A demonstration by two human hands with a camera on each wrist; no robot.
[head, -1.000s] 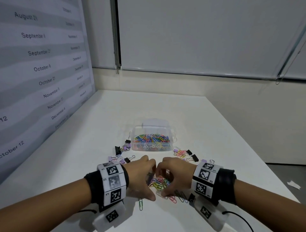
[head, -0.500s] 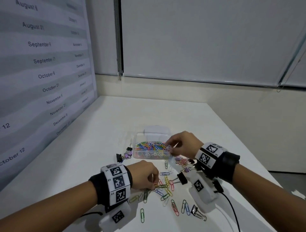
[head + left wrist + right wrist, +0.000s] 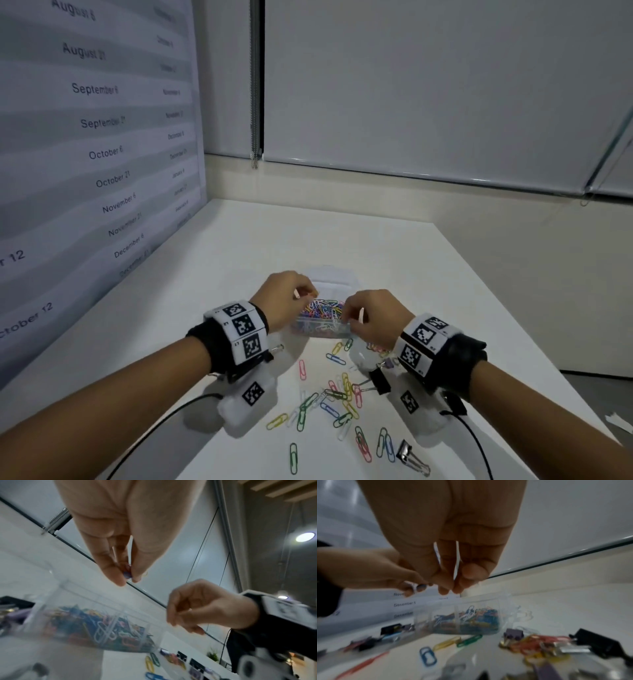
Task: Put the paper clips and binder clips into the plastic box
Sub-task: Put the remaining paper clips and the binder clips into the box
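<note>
The left hand (image 3: pixel 286 301) is pinching paper clips (image 3: pixel 127 573) over the plastic box (image 3: pixel 320 330); the right hand (image 3: pixel 373 317) is hovering beside it, fingertips bunched narrow, contents unclear.

From head height we look forward and down across the counter (image 3: pixel 239 260) at the plastic box (image 3: pixel 320 330). Our two wrist views sit low and close, looking up past the fingers; both share that box (image 3: pixel 89 626) (image 3: pixel 462 620).
</note>
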